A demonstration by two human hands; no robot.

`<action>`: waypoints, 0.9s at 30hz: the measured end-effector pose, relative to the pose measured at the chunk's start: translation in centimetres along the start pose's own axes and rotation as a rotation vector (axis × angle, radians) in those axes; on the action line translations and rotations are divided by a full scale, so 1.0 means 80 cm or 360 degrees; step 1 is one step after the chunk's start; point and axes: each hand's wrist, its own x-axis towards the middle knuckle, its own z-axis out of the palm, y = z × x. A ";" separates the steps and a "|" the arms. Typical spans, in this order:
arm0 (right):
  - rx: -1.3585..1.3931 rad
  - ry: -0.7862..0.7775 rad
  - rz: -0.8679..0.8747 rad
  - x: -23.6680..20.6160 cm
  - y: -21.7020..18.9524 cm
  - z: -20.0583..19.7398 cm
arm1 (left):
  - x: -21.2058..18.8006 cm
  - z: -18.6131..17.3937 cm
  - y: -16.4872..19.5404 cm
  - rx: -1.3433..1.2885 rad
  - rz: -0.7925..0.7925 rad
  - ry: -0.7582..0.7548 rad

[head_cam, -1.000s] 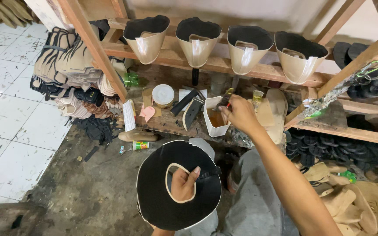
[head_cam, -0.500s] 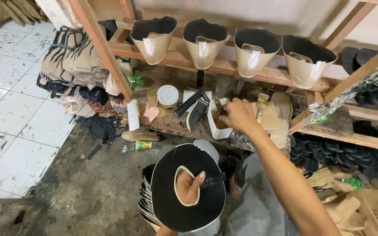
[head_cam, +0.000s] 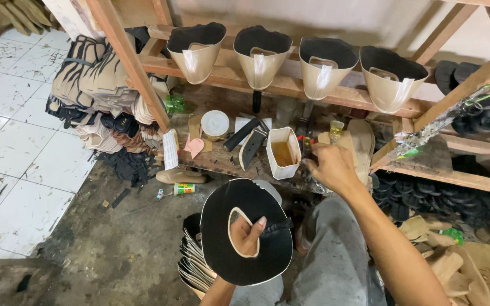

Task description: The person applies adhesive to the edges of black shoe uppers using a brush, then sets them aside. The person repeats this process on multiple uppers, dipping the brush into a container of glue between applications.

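My left hand (head_cam: 246,233) held a black shoe upper (head_cam: 246,238) flat toward me, fingers through its oval opening and thumb pressed on the strap, so that grip was clamped on it. Its long axis ran up and down, rounded end toward the worktop (head_cam: 222,161), above a stack of similar uppers (head_cam: 191,262). On the worktop stood a cut white plastic container (head_cam: 283,152) holding amber glue. My right hand (head_cam: 329,165) reached out just beside it, arm extended, fingers closed together on a small tool I couldn't make out.
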 end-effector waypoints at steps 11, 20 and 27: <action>0.1642 0.0339 0.0687 -0.032 0.037 -0.002 | 0.011 0.010 -0.001 -0.0132 0.0158 -0.0084; 0.2206 0.0620 0.0351 -0.081 -0.042 -0.091 | 0.034 0.032 0.080 -0.0121 0.0059 -0.0337; 0.1413 0.0662 -0.0101 -0.110 -0.092 -0.121 | 0.044 0.064 0.132 -0.0317 -0.0254 -0.0503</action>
